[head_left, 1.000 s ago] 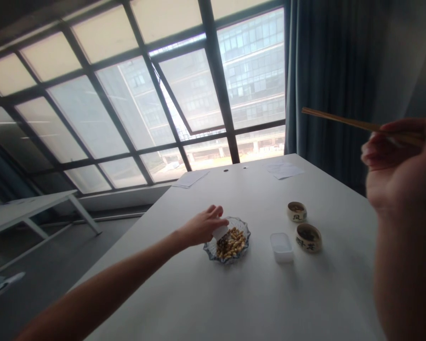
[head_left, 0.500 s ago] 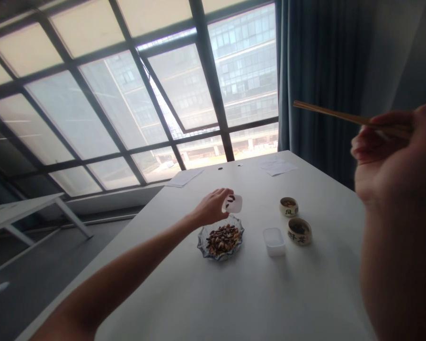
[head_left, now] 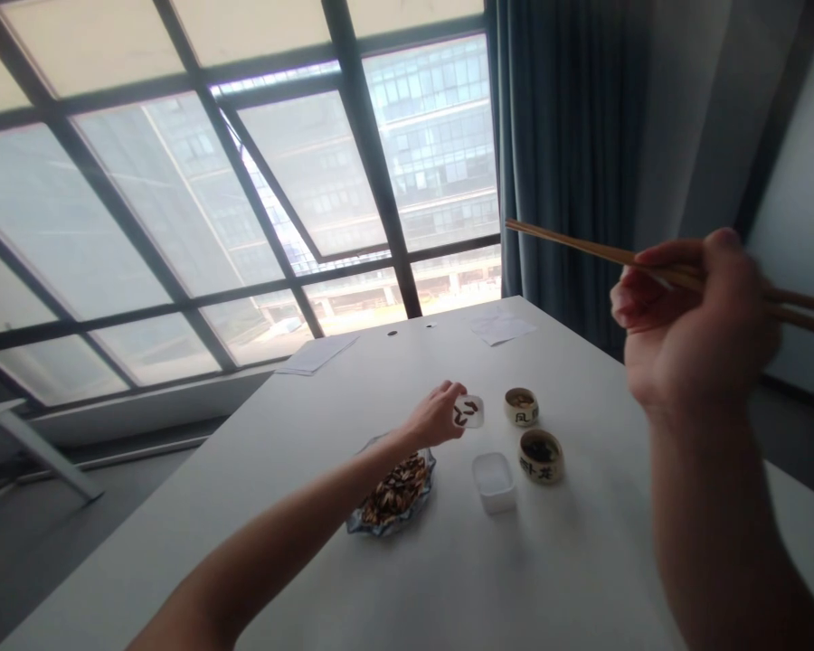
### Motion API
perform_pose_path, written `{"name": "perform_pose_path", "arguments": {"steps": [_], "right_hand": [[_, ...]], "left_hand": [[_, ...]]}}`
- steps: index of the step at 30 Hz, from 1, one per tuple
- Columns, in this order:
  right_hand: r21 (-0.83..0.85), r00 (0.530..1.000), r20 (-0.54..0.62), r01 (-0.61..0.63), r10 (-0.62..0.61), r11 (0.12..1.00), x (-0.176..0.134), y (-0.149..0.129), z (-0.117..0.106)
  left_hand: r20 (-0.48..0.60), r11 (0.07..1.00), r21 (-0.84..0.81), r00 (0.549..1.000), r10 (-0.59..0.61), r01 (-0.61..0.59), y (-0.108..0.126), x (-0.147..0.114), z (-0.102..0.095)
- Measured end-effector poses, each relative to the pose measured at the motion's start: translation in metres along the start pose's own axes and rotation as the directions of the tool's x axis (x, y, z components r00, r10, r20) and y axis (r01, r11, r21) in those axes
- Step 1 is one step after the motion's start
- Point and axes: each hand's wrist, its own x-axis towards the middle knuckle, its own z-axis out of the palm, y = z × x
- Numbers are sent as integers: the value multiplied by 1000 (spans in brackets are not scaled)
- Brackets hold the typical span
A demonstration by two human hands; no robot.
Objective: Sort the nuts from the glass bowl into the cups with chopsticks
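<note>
My left hand (head_left: 437, 416) grips the edge of a small white plastic dish or lid (head_left: 475, 419), with several dark reddish-brown pieces on it. It is above the table, just past the glass bowl (head_left: 426, 493), whose wavy rim is partly covered by my forearm. Brown, seed-like pieces (head_left: 394, 491) fill that bowl. Raised high at the right, my right hand (head_left: 698, 316) is closed around a pair of wooden chopsticks (head_left: 570, 242). Their tips point left and touch nothing. An open, clear plastic box (head_left: 494, 493) stands to the right of the bowl.
Two round cream-coloured pots with dark characters, a smaller one (head_left: 521, 416) behind a larger one (head_left: 543, 470), stand right of the plastic box on the white table (head_left: 434, 588). Papers (head_left: 316, 354) and a crumpled sheet (head_left: 502, 327) lie near the far edge, before the windows.
My left hand has moved the white dish rightward, away from above the glass bowl, and its pieces show more clearly. The view has turned right. More of the chopsticks shows behind my right hand.
</note>
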Motion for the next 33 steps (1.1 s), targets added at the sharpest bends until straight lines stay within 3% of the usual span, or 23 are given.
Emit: {"name": "perform_pose_path", "arguments": {"steps": [3, 5, 7, 9, 12, 15, 18, 21, 23, 28, 33], "right_hand": [[-44, 999, 3, 32, -32, 999, 0, -2, 1], [-108, 993, 114, 30, -17, 994, -1, -3, 2], [-201, 948, 308, -22, 85, 979, -6, -2, 3], [-301, 853, 472, -79, 220, 950, -15, 3, 9], [-373, 656, 684, -64, 321, 925, -40, 19, 29], [-264, 421, 874, -8, 243, 964, -74, 40, 56], [-108, 331, 939, 23, 95, 994, -104, 56, 75], [-40, 307, 952, 75, 16, 996, -118, 60, 81], [-52, 327, 945, 91, 19, 994, -116, 56, 78], [-216, 381, 905, 25, 191, 976, -94, 43, 66], [-217, 377, 895, -97, 237, 971, -74, 42, 56]], "left_hand": [[-49, 1000, -20, 999, 12, -13, -6, -16, -13], [-76, 999, -39, 997, -2, -1, -16, -29, -27], [-109, 998, -56, 994, -10, 4, -29, -42, -44], [-134, 997, -79, 991, -5, -6, -42, -57, -59], [-160, 994, -104, 987, 6, -23, -49, -79, -77], [-168, 992, -114, 985, 26, -46, -40, -97, -89], [-161, 991, -116, 986, 53, -72, -23, -109, -98], [-155, 989, -120, 986, 67, -86, -11, -114, -103], [-152, 988, -128, 986, 69, -88, -9, -115, -105], [-161, 982, -171, 985, 57, -85, -14, -115, -106], [-158, 969, -227, 986, 60, -95, -13, -116, -106]]}}
